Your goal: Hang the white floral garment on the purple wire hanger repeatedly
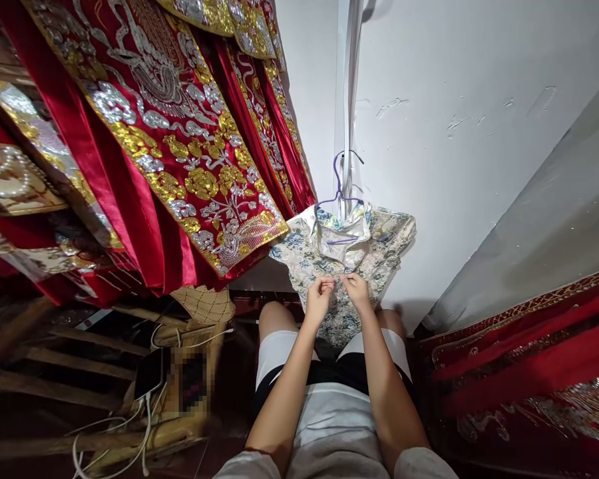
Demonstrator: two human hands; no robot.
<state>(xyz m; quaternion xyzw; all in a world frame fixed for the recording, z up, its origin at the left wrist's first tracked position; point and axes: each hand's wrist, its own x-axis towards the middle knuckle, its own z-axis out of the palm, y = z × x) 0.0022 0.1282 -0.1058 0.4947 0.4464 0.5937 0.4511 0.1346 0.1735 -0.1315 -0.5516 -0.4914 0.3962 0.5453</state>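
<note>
A pale floral brocade garment (304,256) hangs on a purple hanger (337,193) against the white wall (454,133), above my knees. Both my hands are raised to its front, just below the collar. My left hand (319,297) is pinched shut on the fabric at the front closure. My right hand (355,289) pinches the fabric right beside it. The two hands nearly touch. What sits between the fingertips is too small to make out.
Red robes with gold and silver embroidery (180,146) hang close on the left. More red embroidered cloth (529,359) lies at the right. A woven basket (204,305), white cables (144,412) and wooden slats (54,372) crowd the lower left floor.
</note>
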